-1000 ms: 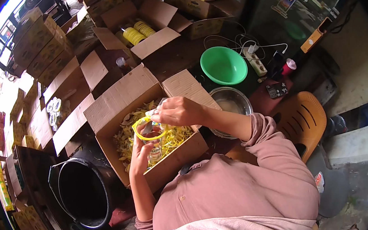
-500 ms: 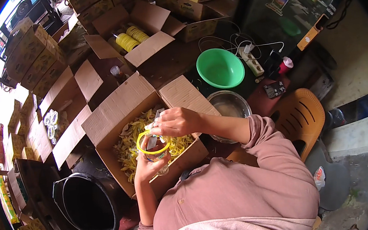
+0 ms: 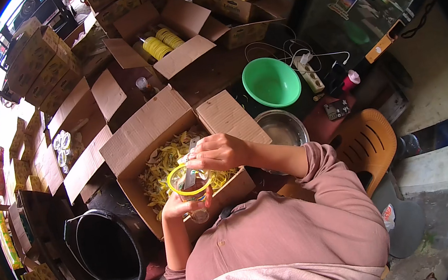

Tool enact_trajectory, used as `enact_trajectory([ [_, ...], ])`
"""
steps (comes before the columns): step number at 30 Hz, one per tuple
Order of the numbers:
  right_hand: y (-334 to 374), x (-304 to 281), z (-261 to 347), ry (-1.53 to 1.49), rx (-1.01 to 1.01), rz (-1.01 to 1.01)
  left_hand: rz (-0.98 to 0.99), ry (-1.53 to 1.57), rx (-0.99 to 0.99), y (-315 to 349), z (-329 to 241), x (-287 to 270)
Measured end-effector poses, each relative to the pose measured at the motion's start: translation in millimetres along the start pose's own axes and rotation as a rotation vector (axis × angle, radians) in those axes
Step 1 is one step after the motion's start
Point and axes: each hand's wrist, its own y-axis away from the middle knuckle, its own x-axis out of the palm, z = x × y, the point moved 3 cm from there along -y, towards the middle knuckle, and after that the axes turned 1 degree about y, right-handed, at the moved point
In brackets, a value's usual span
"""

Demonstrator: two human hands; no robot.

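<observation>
My left hand [image 3: 183, 205] grips a clear plastic jar with a yellow rim [image 3: 191, 191], held upright over the near edge of an open cardboard box [image 3: 143, 135]. My right hand [image 3: 217, 152] pinches a thin silvery packet or strip [image 3: 190, 169] that dips into the jar's mouth. The box under both hands is filled with yellow chips [image 3: 163, 166].
A black bucket [image 3: 106, 247] stands at my left. A steel bowl [image 3: 283, 127] and a green bowl [image 3: 271, 82] lie beyond the box. An orange plastic chair [image 3: 365, 146] is at right. Another open box holds yellow-lidded jars [image 3: 160, 45]. Stacked cartons line the left and far side.
The jar and both hands have shifted slightly lower and nearer to me over the box; the right hand now lowers the strip into the jar's mouth.
</observation>
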Motion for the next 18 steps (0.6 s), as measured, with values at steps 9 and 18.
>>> enact_trajectory([
  [9, -12.6, -2.9, 6.0, -0.105, 0.028, -0.066, 0.154, 0.336, 0.059, -1.1, 7.4, 16.6],
  [18, -12.2, -10.6, -16.1, -0.116, 0.386, -0.112, 0.122, 0.118, 0.094, 3.9, -14.4, 19.3],
])
